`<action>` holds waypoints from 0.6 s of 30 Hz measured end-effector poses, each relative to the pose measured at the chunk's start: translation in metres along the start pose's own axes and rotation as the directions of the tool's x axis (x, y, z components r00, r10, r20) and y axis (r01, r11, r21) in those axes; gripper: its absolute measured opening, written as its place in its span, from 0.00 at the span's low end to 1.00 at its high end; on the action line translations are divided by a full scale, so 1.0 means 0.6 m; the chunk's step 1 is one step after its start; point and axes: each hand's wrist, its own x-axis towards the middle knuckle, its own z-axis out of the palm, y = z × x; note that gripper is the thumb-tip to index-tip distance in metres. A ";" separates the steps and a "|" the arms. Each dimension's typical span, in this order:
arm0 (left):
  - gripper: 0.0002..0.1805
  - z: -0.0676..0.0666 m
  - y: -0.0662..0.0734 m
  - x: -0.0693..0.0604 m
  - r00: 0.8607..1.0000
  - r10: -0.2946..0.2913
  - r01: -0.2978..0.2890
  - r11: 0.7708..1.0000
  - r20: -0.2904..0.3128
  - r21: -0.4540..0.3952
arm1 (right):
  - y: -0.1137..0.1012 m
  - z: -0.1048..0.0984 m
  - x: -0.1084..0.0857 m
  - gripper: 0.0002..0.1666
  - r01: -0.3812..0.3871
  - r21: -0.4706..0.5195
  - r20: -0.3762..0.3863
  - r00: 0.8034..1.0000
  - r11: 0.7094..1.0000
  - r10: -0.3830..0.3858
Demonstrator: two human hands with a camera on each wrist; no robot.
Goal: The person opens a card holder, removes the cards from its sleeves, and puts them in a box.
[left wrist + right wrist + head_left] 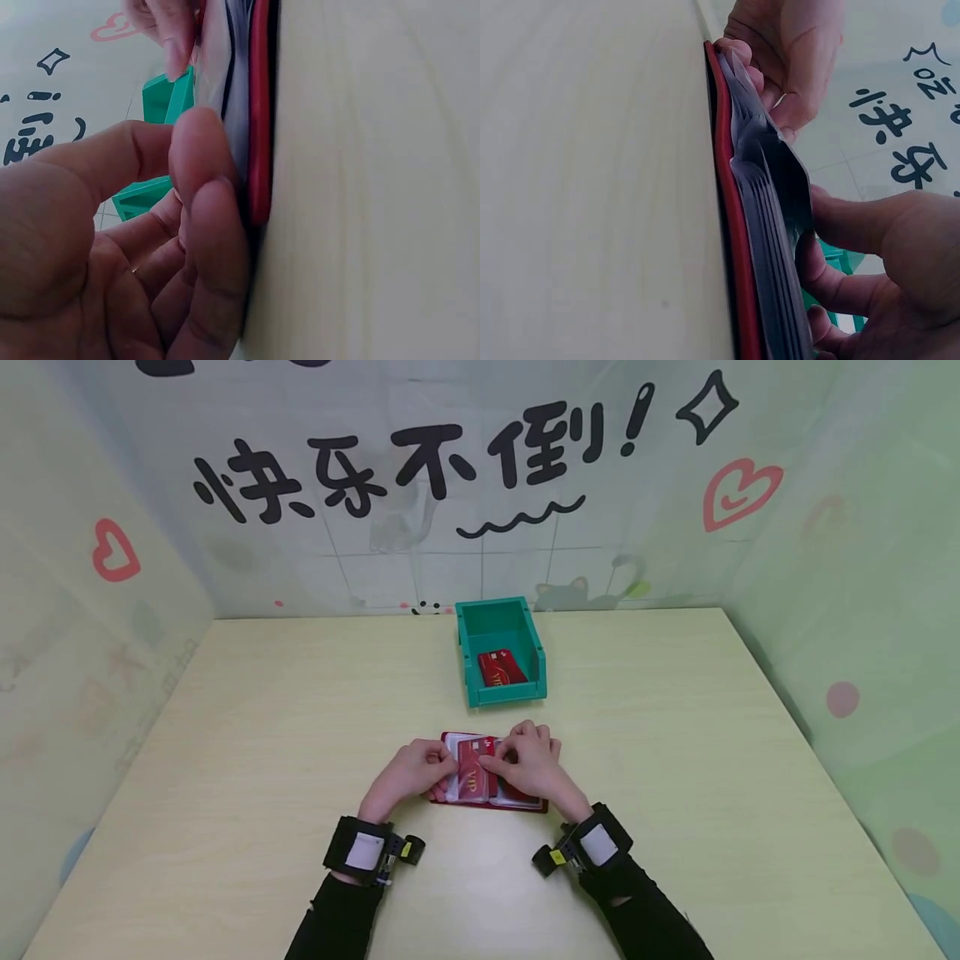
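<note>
A small card holder [543, 807] with a red cover and clear sleeve pages lies spread on the table. My left hand [416, 768] pinches the left edge of its raised page between thumb and fingers. A red VIP card [472, 777] lies over the left page, near the fold. My right hand [532, 764] pinches this card at its right edge, fingers behind it. In the right wrist view, the pinched sheet [791, 176] bows up from the stacked sleeves [769, 240]. How far the card sits inside a sleeve cannot be told. More red shows on the right page, partly under my right hand.
A green open-front bin [506, 695] stands behind the card holder, with red cards [501, 668] lying in it. The wooden table [262, 735] is bordered by printed backdrops at the back and sides.
</note>
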 end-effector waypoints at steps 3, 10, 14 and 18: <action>0.08 0.003 0.000 0.001 1.000 -0.008 0.008 1.000 -0.020 -0.003 | 0.004 -0.001 0.001 0.16 -0.003 -0.006 -0.005 1.000 1.000 0.003; 0.07 0.003 -0.005 0.005 0.999 -0.018 0.017 0.999 -0.035 -0.032 | 0.026 -0.024 0.004 0.12 -0.044 0.057 0.020 0.999 0.997 0.043; 0.08 0.004 -0.005 0.005 0.999 -0.020 0.019 0.999 -0.042 -0.028 | 0.039 -0.045 0.007 0.12 -0.047 0.079 0.077 0.996 0.996 0.041; 0.09 0.004 -0.005 0.006 0.998 -0.030 0.028 0.999 -0.047 -0.024 | 0.046 -0.072 0.016 0.14 -0.017 0.078 0.141 0.990 0.997 0.006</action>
